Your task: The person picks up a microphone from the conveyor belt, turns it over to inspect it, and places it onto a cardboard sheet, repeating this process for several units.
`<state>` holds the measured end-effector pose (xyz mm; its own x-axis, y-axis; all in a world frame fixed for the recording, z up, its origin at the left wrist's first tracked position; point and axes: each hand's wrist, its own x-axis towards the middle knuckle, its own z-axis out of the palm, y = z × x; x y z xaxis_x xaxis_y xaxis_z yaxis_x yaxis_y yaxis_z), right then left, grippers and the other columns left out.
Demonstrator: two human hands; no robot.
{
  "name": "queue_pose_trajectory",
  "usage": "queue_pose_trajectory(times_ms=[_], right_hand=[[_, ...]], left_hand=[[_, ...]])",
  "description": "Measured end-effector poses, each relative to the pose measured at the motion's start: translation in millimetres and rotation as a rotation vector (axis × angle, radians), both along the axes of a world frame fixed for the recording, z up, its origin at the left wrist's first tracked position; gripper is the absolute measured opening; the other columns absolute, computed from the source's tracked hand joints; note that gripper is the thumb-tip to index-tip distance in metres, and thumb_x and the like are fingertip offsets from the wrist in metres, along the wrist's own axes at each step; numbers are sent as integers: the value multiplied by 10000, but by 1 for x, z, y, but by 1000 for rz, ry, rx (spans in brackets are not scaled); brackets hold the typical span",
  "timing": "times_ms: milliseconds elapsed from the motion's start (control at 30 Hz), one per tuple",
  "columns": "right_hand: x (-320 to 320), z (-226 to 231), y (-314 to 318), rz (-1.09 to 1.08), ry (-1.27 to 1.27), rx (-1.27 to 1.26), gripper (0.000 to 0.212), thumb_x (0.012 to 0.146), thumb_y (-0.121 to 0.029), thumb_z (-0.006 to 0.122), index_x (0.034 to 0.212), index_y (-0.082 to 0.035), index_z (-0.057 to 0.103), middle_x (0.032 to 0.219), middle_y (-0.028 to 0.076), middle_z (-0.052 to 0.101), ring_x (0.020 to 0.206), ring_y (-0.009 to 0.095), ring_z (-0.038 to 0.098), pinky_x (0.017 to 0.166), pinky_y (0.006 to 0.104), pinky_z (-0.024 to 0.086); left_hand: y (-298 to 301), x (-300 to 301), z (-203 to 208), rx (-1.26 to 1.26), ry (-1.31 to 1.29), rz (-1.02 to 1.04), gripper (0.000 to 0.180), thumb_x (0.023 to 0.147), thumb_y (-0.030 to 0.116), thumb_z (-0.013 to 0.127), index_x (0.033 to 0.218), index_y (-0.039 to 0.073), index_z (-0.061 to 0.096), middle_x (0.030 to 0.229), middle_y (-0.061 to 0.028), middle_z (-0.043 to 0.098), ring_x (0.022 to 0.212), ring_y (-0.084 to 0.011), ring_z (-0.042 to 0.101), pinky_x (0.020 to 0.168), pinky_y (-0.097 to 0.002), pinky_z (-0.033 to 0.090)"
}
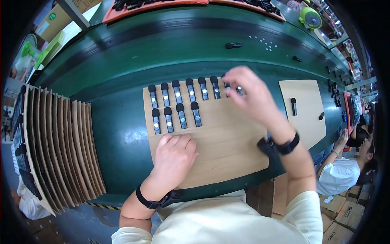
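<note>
A brown cardboard sheet [227, 150] lies on the green bench before me. Along its far edge runs a row of small black clip-on microphones [191, 93] with foam tops, most bearing a pale round dot; a shorter row [181, 118] lies nearer me. My left hand [174, 156] rests on the sheet just below this second row, fingers curled under and whatever is inside hidden. Over the far row's right end is my right hand [248, 91], slightly blurred, thumb and fingers apart. It partly covers the last microphones there, one of which [239, 90] shows beside the fingers.
Upright cardboard sheets [65, 150] stand packed at left. Another sheet [308, 118] at right carries two microphones. On the green surface beyond are a loose microphone [233, 45] and several small pale pieces [266, 43]. Orange-red trays [154, 7] line the back; a person [341, 175] is at right.
</note>
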<state>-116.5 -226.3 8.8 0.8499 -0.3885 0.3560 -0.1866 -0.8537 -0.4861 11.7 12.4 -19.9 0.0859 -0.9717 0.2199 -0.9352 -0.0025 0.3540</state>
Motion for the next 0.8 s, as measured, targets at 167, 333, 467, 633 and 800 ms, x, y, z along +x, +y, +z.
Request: queue_pose_trajectory(times_ms=[167, 333, 467, 633, 800], right_hand=[[28, -12, -110, -84, 162, -200, 292, 844, -78, 672, 1131, -67, 616, 1109, 126, 591, 912, 284, 628, 819, 362, 525], [59, -22, -172, -162, 445, -304, 281, 852, -106, 667, 1127, -74, 621, 1119, 138, 608, 996, 345, 626, 862, 414, 504], [69, -14, -170, -232, 602, -187, 255, 849, -107, 667, 1095, -62, 616, 1033, 127, 638, 974, 340, 632, 844, 407, 507], [57, 16, -98, -105, 308, 59, 219, 846, -75, 657, 1054, -34, 601, 930, 95, 653, 868, 251, 630, 783, 337, 511], [2, 34, 35, 255, -58, 287, 249, 803, -18, 718, 1042, -15, 647, 923, 70, 642, 846, 183, 609, 778, 299, 498]], left_hand=[[0, 0, 1, -14, 34, 10, 276, 688, 143, 782, 915, 72, 643, 960, -48, 665, 870, -217, 624, 839, -357, 433], [-1, 0, -6, -13, 7, 0, 249, 710, 187, 759, 896, 85, 629, 962, -54, 638, 881, -201, 607, 883, -355, 413], [-2, 0, -6, -51, 4, 8, 233, 725, 196, 752, 891, 88, 628, 937, -52, 638, 861, -200, 605, 879, -359, 416], [2, 3, -1, -93, 92, 22, 226, 759, 169, 746, 928, 71, 633, 947, -57, 654, 865, -222, 620, 849, -369, 437], [-1, -3, 15, -320, 434, 191, 299, 771, 95, 753, 1045, 43, 645, 1007, -95, 677, 907, -253, 644, 838, -375, 462]])
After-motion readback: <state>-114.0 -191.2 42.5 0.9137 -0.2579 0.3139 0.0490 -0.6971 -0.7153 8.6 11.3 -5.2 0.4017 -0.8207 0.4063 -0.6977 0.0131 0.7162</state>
